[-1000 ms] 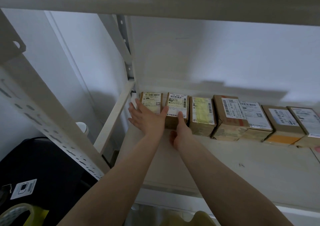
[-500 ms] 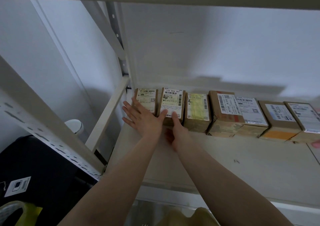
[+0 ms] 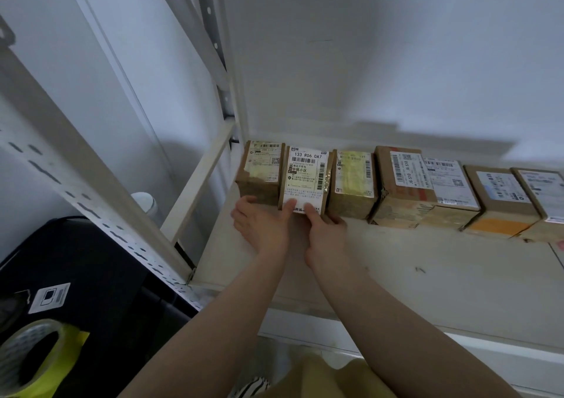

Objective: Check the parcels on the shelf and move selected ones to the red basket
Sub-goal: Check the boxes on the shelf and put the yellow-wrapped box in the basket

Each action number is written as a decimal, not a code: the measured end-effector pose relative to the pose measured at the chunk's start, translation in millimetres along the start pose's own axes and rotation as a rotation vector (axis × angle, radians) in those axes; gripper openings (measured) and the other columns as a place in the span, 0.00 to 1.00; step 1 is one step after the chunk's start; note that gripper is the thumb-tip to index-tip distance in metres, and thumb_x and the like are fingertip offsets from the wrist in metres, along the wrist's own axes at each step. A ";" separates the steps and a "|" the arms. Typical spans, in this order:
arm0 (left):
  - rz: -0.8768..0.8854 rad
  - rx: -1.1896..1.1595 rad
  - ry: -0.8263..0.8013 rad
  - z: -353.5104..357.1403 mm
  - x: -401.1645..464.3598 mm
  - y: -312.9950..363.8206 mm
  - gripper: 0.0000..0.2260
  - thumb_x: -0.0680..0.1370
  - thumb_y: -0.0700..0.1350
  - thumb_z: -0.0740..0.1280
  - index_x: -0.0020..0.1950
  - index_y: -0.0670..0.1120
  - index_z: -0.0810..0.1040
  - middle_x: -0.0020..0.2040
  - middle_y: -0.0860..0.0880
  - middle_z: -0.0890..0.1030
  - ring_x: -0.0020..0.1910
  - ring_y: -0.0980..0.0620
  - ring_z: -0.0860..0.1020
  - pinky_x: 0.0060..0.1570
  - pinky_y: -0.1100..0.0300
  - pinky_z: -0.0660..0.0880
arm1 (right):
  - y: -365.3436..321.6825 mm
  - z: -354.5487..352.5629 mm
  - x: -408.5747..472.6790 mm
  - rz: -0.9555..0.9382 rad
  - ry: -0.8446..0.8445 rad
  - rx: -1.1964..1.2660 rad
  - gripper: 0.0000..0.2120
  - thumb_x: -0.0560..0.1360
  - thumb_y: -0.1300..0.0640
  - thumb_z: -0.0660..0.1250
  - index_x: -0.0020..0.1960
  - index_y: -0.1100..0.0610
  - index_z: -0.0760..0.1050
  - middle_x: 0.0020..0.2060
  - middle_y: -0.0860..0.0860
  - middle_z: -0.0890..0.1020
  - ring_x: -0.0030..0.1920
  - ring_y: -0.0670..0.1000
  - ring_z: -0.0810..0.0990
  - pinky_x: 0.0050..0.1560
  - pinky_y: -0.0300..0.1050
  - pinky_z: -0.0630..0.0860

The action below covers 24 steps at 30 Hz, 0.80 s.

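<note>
A row of parcels is lined along the back of a white shelf (image 3: pixel 427 275) against a pale wall. The second parcel (image 3: pixel 306 178) (white-labelled) is pinched at its lower edge by the left hand (image 3: pixel 262 223) and right hand (image 3: pixel 325 233), thumbs on its label.

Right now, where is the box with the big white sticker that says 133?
In the head view, the box with the 133 label stands second from the left end of the row on the shelf, between two brown boxes, with the left hand and right hand at its bottom edge.

A parcel storeroom: labelled cardboard parcels (image 3: pixel 396 184) line a white metal shelf (image 3: pixel 427 275), packing tape (image 3: pixel 33 358) nearby.
</note>
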<state>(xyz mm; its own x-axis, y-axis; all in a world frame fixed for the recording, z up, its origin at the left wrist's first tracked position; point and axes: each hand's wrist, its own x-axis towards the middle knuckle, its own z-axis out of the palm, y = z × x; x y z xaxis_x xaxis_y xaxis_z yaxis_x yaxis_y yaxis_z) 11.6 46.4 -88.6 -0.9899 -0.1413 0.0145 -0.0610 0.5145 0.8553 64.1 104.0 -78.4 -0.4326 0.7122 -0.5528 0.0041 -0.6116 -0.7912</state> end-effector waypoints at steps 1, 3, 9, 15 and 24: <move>-0.004 -0.066 -0.037 0.3 -0.2 -1.5 0.34 0.65 0.56 0.78 0.62 0.41 0.69 0.61 0.44 0.72 0.63 0.43 0.69 0.64 0.51 0.67 | 0.1 1.3 -0.1 -0.013 -0.004 0.021 0.29 0.72 0.63 0.75 0.68 0.62 0.65 0.56 0.55 0.80 0.55 0.56 0.81 0.61 0.59 0.78; -0.034 -0.217 -0.129 -0.8 -2.7 -3.3 0.25 0.69 0.52 0.76 0.59 0.42 0.73 0.55 0.48 0.77 0.58 0.47 0.75 0.55 0.56 0.72 | 1.5 2.9 -0.1 -0.024 -0.010 0.036 0.26 0.72 0.65 0.74 0.67 0.63 0.67 0.58 0.58 0.82 0.55 0.58 0.83 0.60 0.60 0.79; -0.086 -0.380 -0.204 -7.5 -12.7 4.4 0.12 0.73 0.45 0.74 0.51 0.41 0.76 0.46 0.52 0.81 0.47 0.56 0.80 0.39 0.73 0.71 | 4.2 -4.6 1.1 -0.068 -0.041 0.023 0.21 0.73 0.58 0.75 0.62 0.62 0.72 0.55 0.58 0.83 0.52 0.55 0.85 0.58 0.58 0.80; -0.091 -0.413 -0.193 -16.6 -18.0 9.3 0.13 0.72 0.47 0.75 0.49 0.42 0.76 0.43 0.51 0.81 0.43 0.58 0.79 0.38 0.68 0.71 | -0.1 -10.9 -3.0 -0.070 -0.056 -0.003 0.19 0.73 0.53 0.76 0.57 0.59 0.73 0.53 0.58 0.84 0.52 0.55 0.84 0.58 0.56 0.80; -0.024 -0.494 -0.178 -28.9 -23.2 18.1 0.12 0.70 0.47 0.77 0.46 0.46 0.76 0.45 0.49 0.83 0.45 0.53 0.82 0.47 0.59 0.78 | -9.1 -14.8 -23.8 -0.083 -0.095 0.096 0.24 0.72 0.53 0.76 0.60 0.61 0.69 0.54 0.58 0.81 0.53 0.55 0.83 0.57 0.50 0.81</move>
<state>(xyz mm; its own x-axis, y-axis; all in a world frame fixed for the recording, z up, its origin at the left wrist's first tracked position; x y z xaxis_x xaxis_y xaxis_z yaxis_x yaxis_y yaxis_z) 37.2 34.6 -58.5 -0.9980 0.0199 -0.0593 -0.0583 0.0462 0.9972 87.6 97.7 -61.9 -0.5115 0.7284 -0.4559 -0.1195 -0.5857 -0.8017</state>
